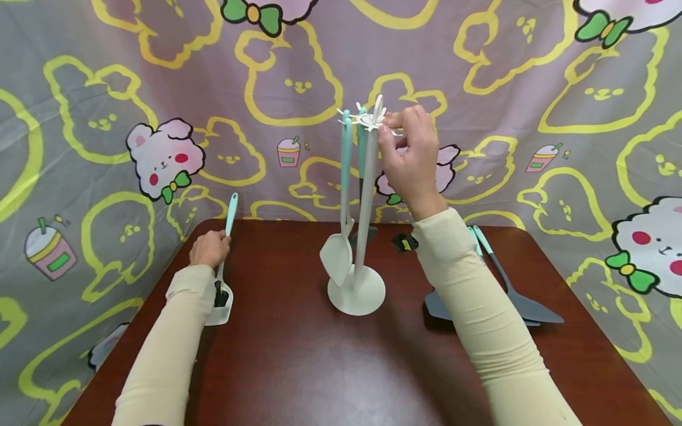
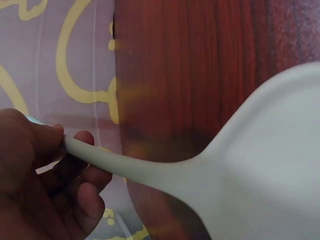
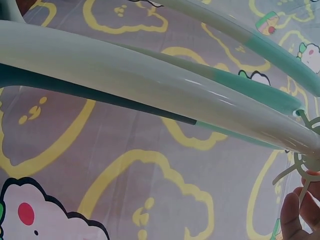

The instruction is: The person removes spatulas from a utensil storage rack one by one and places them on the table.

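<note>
At the table's left, my left hand [image 1: 209, 248] holds a white kitchen utensil with a mint handle end [image 1: 232, 208]. Its broad white head [image 2: 280, 150] fills the right of the left wrist view; its exact kind is unclear. My right hand [image 1: 410, 151] pinches a hook on the top ring [image 1: 370, 120] of a white utensil stand [image 1: 365, 207]. The right wrist view shows fingertips [image 3: 295, 212] at that hook. Mint-handled utensils hang on the stand's left and back, among them a white-headed one [image 1: 337, 259] and a dark-headed one [image 1: 366, 235], partly hidden by the pole.
Dark grey turners [image 1: 524, 307] with mint handles lie at the table's right, partly covered by my right sleeve. The stand's round base [image 1: 357, 302] rests mid-table on the brown tabletop [image 1: 288, 355]. A patterned cloth [image 1: 298, 65] hangs behind and at both sides.
</note>
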